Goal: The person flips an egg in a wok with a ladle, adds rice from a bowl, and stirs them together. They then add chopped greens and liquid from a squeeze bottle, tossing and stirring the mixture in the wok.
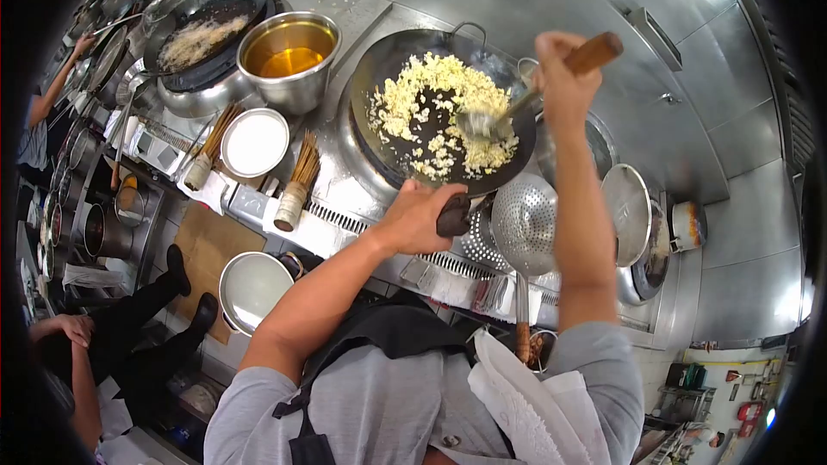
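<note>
My left hand (424, 219) is closed round the dark handle (453, 215) at the near side of a large black wok (366, 77). Crumbly, pale yellow food (431, 77), which looks like scrambled egg, is spread over the wok's bottom. Above the right rim, my right hand (564, 73) grips the wooden end of a wok ladle (519, 106). The ladle's metal head lies among the yellow pieces and is smeared by motion. Just below the wok rests a perforated strainer (525, 215), close to my right forearm.
Left of the wok stand a steel pot (289, 90) of amber oil, a white-filled bowl (255, 143) and bamboo brushes (300, 181). Another wok (164, 43) holds bubbling contents. A mesh strainer (627, 213) is at the right. Other people's arms and legs show at the left.
</note>
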The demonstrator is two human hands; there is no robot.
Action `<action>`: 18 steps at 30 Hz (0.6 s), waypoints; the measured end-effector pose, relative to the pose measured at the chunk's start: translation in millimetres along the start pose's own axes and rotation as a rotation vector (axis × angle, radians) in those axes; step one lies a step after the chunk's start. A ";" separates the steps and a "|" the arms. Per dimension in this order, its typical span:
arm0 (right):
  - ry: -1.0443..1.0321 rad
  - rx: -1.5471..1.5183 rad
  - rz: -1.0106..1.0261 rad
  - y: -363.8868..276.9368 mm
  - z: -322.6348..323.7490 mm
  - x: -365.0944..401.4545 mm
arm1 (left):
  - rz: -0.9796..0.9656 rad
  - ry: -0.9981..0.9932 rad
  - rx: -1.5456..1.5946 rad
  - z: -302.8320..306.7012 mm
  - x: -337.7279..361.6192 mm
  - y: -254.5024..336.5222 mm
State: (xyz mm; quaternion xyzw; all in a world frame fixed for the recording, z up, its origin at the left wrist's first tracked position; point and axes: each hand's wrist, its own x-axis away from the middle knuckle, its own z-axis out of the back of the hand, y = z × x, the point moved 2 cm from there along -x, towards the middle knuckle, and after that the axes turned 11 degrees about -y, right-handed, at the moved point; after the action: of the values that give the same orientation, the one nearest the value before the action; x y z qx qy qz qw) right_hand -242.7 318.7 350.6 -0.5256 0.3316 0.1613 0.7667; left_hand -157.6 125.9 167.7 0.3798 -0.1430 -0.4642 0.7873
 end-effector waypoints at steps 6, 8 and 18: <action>0.461 -0.439 0.155 36.1 60.2 -58.3 | -0.028 0.024 0.023 4.1 1.0 1.3; 0.186 -0.415 0.066 43.6 14.7 -28.2 | -0.046 0.024 0.040 3.3 1.3 3.1; 0.033 -0.407 0.105 22.5 -36.8 -8.6 | -0.038 0.061 0.012 -0.1 3.2 -0.1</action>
State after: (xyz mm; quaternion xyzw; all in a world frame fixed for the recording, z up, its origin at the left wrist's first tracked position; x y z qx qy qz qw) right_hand -274.8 294.9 332.3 -0.6541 0.3316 0.2559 0.6298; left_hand -155.9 123.2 167.2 0.4012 -0.1148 -0.4663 0.7800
